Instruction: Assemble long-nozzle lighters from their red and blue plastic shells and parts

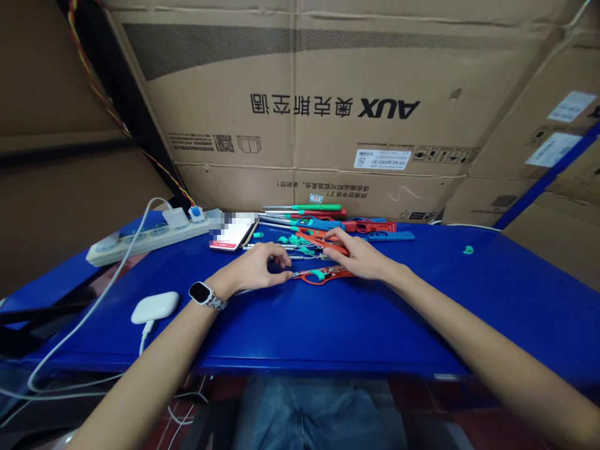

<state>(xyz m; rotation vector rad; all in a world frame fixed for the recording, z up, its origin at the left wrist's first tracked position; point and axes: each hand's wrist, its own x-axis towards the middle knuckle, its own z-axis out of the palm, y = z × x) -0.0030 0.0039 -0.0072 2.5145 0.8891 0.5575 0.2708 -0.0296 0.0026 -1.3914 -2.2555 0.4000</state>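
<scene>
An opened orange stick lighter [315, 275] with a teal trigger lies on the blue table, its long metal tube pointing left. My left hand [260, 265] is above that tube, fingers curved and apart from the thumb; the thumb tip is at the lighter's front end, and I cannot tell whether it touches. My right hand [359, 253] grips an orange lighter casing half [312, 237] just above the opened lighter. Behind the hands lie small teal parts [293, 240], partly hidden by the casing, and blue and red stick lighters [323, 224].
At the back lie green and red screwdrivers [323, 207] near a phone [232, 232]. A white power strip [154, 237] and a charging earbud case [155, 307] are on the left, with loose cables. One teal piece [468, 250] lies right. A cardboard wall [328, 62] stands behind.
</scene>
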